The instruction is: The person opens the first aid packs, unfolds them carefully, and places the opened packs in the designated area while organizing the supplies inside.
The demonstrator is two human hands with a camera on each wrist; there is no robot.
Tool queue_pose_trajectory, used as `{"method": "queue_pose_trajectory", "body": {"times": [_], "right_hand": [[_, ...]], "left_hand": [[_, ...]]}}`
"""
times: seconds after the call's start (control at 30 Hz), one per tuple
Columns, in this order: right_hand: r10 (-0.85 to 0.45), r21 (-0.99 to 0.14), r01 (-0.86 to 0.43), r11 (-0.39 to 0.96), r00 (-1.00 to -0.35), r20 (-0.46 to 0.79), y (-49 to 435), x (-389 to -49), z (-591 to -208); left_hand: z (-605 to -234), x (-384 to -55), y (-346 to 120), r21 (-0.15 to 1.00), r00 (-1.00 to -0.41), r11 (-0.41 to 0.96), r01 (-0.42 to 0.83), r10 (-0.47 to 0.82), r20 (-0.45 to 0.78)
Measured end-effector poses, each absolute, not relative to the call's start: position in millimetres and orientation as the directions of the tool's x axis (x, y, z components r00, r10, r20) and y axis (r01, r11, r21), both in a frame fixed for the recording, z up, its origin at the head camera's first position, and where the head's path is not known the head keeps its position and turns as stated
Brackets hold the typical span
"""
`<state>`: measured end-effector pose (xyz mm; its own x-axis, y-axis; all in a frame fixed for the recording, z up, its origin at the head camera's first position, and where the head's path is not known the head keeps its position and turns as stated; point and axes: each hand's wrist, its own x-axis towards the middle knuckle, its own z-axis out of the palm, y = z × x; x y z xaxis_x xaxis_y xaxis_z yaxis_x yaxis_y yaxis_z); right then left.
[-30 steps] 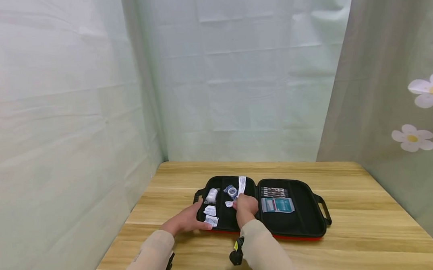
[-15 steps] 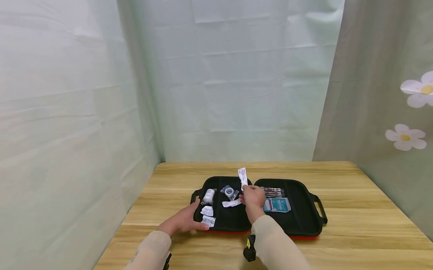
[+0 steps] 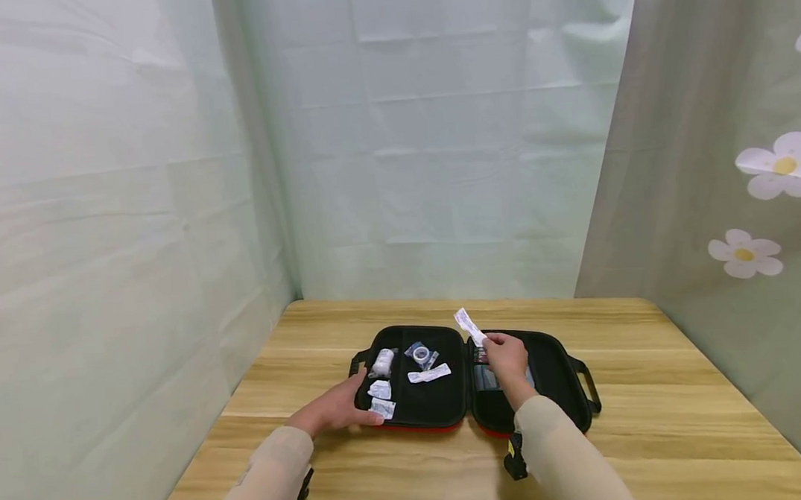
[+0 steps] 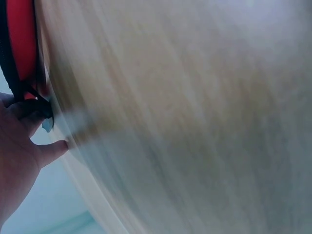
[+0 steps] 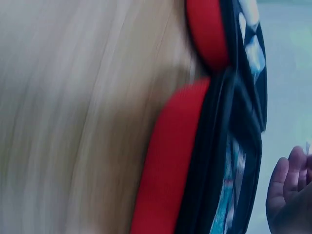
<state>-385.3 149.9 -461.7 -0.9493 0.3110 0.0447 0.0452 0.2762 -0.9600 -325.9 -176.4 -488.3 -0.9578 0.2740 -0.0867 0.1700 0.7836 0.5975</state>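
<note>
A first-aid case (image 3: 441,411), black inside and red outside, lies open flat on the table. My left hand (image 3: 340,405) rests against its left side by the handle, thumb at the front corner; in the left wrist view the thumb is straight. My right hand (image 3: 509,361) pinches a narrow white paper-wrapped strip (image 3: 469,326) above the right half. In the left half lie a white bandage roll (image 3: 382,363), a wrapped tape roll (image 3: 421,355), another white strip (image 3: 429,373) and two small white packets, including the nearer packet (image 3: 383,408).
Partly covered by my right hand, a blue-green packet (image 3: 487,377) sits in the right half. A black handle (image 3: 591,387) juts from the case's right end. The wooden table (image 3: 682,402) is bordered by pale curtains (image 3: 437,166).
My right hand has lifted a white strip from the left half and carried it rightward over the right half. A second strip now lies uncovered. My left hand stays at the case.
</note>
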Motion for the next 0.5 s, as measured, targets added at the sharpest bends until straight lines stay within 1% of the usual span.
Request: {"method": "queue_pose_trajectory", "body": {"times": [0.13,0.33,0.5], "right_hand": [[0.263,-0.944,0.018,0.329,-0.962,0.073,173,-384,-463],[0.215,-0.933,0.021,0.359,-0.975,0.061,201,-381,-465],[0.166,-0.932,0.018,0.361,-0.985,0.046,224,-377,-464]], "left_hand": [[-487,-326,-176,0.594,-0.957,0.787,0.168,0.274,-0.092],[-487,-327,-176,0.580,-0.962,0.802,0.143,0.249,-0.107],[-488,-327,-176,0.593,-0.960,0.791,0.150,0.260,-0.104]]}}
